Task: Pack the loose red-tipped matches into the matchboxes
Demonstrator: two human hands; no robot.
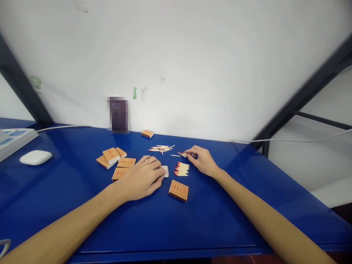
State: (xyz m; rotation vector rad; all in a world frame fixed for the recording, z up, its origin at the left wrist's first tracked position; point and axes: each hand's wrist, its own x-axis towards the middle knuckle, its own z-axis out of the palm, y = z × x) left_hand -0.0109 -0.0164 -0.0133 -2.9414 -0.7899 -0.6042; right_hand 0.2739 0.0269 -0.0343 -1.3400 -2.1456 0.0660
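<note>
My left hand (148, 174) lies palm down with its fingers curled over a small white matchbox tray (165, 171); only the tray's right end shows. My right hand (202, 159) pinches a few red-tipped matches (181, 154) low over the table. Just below those fingers, a neat row of matches (182, 169) lies with its red heads to the left. A loose heap of matches (161, 149) is spread beyond the tray. An orange matchbox (178, 190) with red characters sits nearer to me.
Several orange matchboxes (110, 155) are piled left of my left hand, and one matchbox (147, 134) stands by the wall. A white earbud case (36, 157) and a white device (16, 141) occupy the left of the blue table (220, 223). Dark metal posts (297, 99) flank it.
</note>
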